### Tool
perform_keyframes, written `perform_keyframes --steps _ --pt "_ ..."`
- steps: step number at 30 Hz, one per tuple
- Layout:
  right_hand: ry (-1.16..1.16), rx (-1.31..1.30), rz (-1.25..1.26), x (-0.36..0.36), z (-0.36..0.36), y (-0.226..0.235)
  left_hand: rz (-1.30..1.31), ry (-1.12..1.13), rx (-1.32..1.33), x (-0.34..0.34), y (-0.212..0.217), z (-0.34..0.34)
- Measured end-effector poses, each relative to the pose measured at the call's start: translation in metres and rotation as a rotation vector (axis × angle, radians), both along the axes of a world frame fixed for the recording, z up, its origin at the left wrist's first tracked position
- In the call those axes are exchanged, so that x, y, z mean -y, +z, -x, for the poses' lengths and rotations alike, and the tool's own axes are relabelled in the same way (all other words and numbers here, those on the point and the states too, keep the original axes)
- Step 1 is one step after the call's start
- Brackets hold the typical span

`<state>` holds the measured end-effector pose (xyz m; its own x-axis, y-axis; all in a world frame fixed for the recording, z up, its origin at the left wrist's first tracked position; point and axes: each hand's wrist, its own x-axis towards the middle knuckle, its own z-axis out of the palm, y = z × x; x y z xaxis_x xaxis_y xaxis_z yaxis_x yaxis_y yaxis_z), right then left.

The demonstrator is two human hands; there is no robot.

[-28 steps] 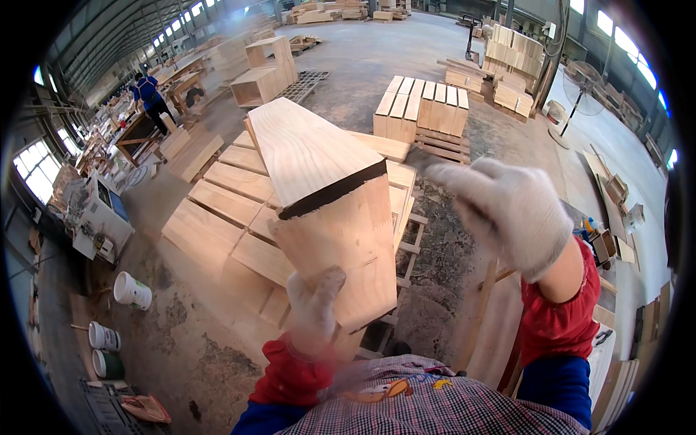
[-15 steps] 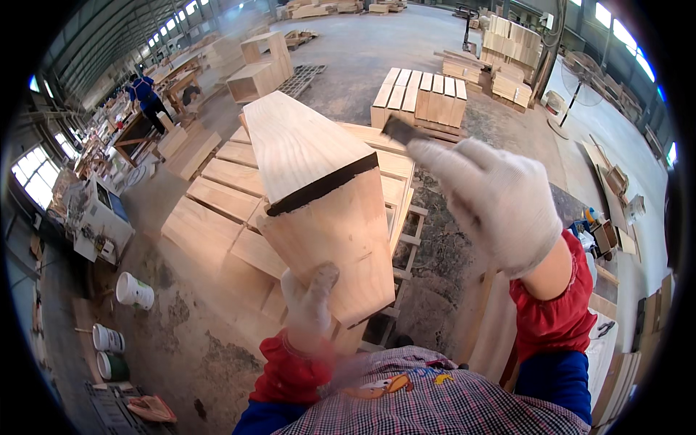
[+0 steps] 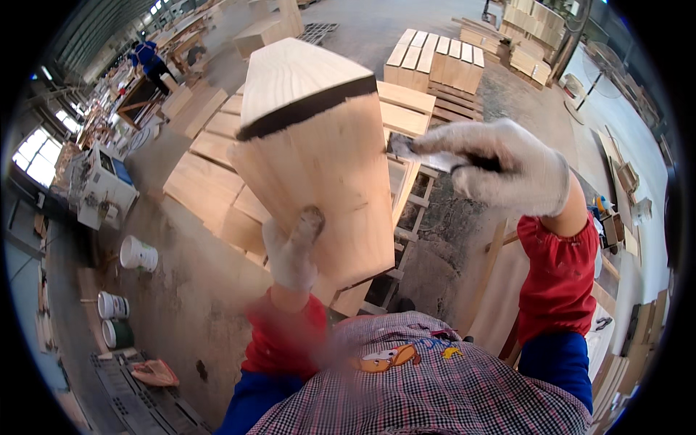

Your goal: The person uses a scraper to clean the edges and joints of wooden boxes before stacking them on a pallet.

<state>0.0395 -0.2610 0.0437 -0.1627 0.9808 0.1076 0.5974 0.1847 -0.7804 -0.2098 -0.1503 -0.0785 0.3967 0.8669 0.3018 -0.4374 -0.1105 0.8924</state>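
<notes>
The gloved left hand point(image 3: 293, 250) grips a tilted wooden box point(image 3: 319, 188) at its near left side, thumb pressed flat on the near face. Right of the box, the gloved right hand point(image 3: 516, 170) pinches a small dark tool point(image 3: 400, 145) just beside its right edge; whether they touch, I cannot tell. Beyond lie stacked wooden pieces point(image 3: 199, 177).

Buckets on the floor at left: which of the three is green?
The lowest in the picture, the green bucket; the middle bucket and the top bucket above it are white.
</notes>
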Motion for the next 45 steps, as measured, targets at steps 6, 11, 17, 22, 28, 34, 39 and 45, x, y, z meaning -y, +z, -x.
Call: perform_keyframes --steps 6,11,17,22,28,34,39,45 --pt "0.109 -0.248 -0.104 0.001 0.005 -0.031 -0.036 0.065 -0.093 -0.033 0.006 0.049" --pt "-0.063 -0.813 0.104 0.003 0.014 -0.083 0.036 0.305 -0.165 -0.05 -0.01 0.106" --pt "-0.165 -1.082 0.181 -0.019 0.04 -0.138 0.12 0.557 0.136 -0.093 -0.113 0.186" --pt "-0.128 -1.079 0.227 -0.046 0.058 -0.15 0.284 0.668 0.134 -0.083 -0.107 0.183" --pt "-0.095 -1.115 0.211 -0.054 0.052 -0.15 -0.51 1.282 -0.449 -0.026 -0.018 0.145" --pt "-0.249 -1.161 0.157 -0.034 0.013 -0.182 -0.847 0.178 -0.473 0.006 0.005 0.075" --pt "-0.393 -1.2 0.035 0.006 -0.009 -0.188 0.13 0.17 0.407 -0.074 -0.02 -0.001" --pt "-0.787 -1.229 -0.052 0.073 -0.042 -0.223 0.251 0.387 0.622 -0.111 0.006 -0.014"
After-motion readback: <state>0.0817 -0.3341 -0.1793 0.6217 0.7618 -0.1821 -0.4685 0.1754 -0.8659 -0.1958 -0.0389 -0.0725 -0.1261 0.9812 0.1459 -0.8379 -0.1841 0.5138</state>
